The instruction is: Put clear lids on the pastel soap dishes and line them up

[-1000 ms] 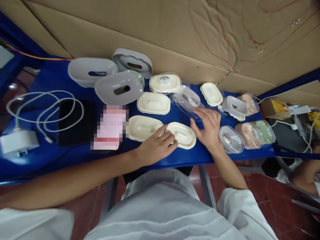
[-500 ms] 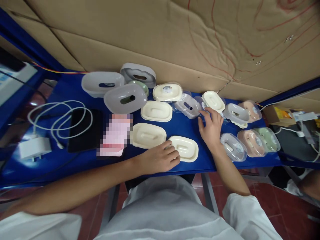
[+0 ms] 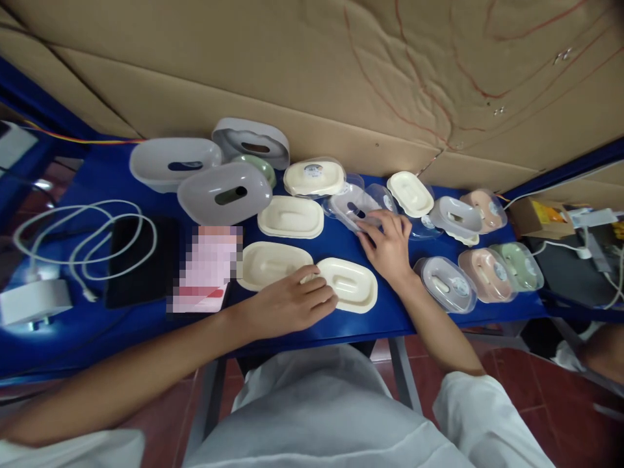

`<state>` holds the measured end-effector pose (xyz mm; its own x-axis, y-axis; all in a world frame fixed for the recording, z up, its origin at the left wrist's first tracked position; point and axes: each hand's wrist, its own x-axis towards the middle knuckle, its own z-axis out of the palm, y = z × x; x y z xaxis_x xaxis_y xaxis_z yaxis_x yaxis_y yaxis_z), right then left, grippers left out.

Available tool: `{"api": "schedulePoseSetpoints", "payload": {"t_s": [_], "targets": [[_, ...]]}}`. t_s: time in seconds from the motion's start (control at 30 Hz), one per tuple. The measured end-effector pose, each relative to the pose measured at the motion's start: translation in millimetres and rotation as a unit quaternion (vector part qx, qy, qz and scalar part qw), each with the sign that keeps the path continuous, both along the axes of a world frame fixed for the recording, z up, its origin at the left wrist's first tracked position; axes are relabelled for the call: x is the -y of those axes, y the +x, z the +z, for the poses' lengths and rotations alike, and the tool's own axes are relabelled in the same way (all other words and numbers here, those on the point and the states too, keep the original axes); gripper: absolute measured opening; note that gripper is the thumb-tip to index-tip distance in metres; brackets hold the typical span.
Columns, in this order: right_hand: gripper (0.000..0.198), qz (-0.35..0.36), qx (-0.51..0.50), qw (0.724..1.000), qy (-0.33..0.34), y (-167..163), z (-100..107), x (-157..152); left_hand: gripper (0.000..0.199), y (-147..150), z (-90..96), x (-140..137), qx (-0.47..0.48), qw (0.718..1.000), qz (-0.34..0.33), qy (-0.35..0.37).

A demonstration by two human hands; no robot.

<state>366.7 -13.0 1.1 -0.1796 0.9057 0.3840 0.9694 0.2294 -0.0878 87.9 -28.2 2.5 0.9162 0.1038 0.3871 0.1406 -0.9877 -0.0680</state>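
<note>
My left hand point(image 3: 305, 299) rests on the table with curled fingers at the left end of a cream oval plastic tray point(image 3: 361, 296), whose left end they partly hide. Just behind it lies a second cream oval tray point(image 3: 273, 257). My right hand point(image 3: 387, 250) is apart from the left, its fingers spread. Thumb and forefinger are at the near right edge of a grey oval piece with a slot point(image 3: 348, 205); whether they press on it I cannot tell. Clear covers point(image 3: 381, 195) lie around this grey piece, beyond my right fingers.
Larger grey oval shells point(image 3: 205, 198) stand at the back left. A phone point(image 3: 207, 270), a black flat item point(image 3: 136, 279) and a white charger point(image 3: 36, 302) with a looped cable lie left. Right are covered grey point(image 3: 441, 302), pink point(image 3: 480, 289) and green point(image 3: 524, 276) boxes. Cardboard point(image 3: 292, 71) walls the back.
The view has turned slightly right. My right hand has shifted left, from beside the clear covers to the edge of the grey slotted piece. My left hand stays at the cream tray.
</note>
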Motion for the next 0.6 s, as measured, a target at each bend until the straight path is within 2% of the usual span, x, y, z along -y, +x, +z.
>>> {"api": "schedulePoseSetpoints", "payload": {"t_s": [0.13,0.2,0.33,0.4,0.5,0.6], "targets": [[0.026,-0.006,-0.072,0.997,0.009,7.0,10.8,8.2,0.016,0.7,-5.1,-4.7,-0.019,0.999,0.029,-0.019],[0.022,0.019,-0.088,0.996,0.01,9.3,19.8,13.5,0.014,1.4,-6.6,-7.1,-0.028,0.998,0.043,-0.029],[0.01,0.173,-0.103,0.979,-0.038,3.6,34.5,25.7,0.014,1.0,-7.1,-11.8,-0.011,0.997,0.066,-0.045],[0.009,0.227,-0.095,0.968,-0.056,-3.2,37.5,35.6,0.017,0.4,-7.5,-12.1,0.016,0.996,0.072,-0.047],[0.014,0.224,-0.075,0.97,-0.061,-12.8,33.4,60.8,0.026,0.1,-6.5,-8.4,0.062,0.994,0.074,-0.053],[0.026,0.157,-0.106,0.981,-0.041,-20.6,16.6,94.3,0.036,1.0,-1.9,-1.6,0.074,0.992,0.086,-0.054]]}}
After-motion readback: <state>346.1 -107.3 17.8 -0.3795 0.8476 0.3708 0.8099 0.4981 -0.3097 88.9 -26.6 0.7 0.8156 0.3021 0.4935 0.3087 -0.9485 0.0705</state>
